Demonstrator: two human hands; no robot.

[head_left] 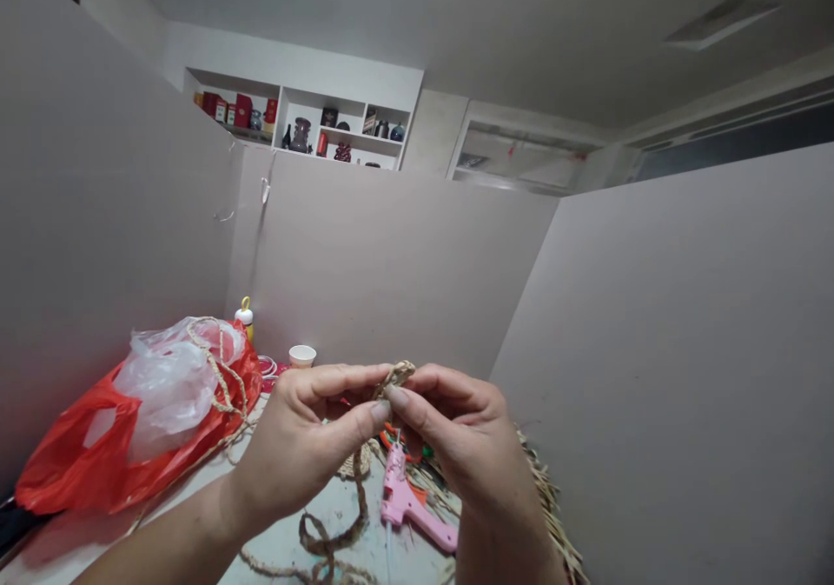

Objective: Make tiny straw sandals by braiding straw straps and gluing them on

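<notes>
Between my two hands, above the table, is the coiled end of a braided straw cord (399, 375). My left hand (306, 428) pinches it from the left, thumb below and fingers along the top. From the right, my right hand (456, 420) grips the same small coil, its thumb tip close beside the left thumb. The rest of the braid hangs down under my hands and lies in loops on the table. Just below my right hand lies a pink glue gun (407, 500), partly covered by my right wrist.
A red plastic bag (71, 472) with a clear bag (173, 394) and pale braid stands at the left. Behind are a paper cup (302, 356) and a white-and-yellow bottle (244, 315). Loose straw (551, 507) lies at the right. Grey partitions (391, 263) enclose the table (274, 537).
</notes>
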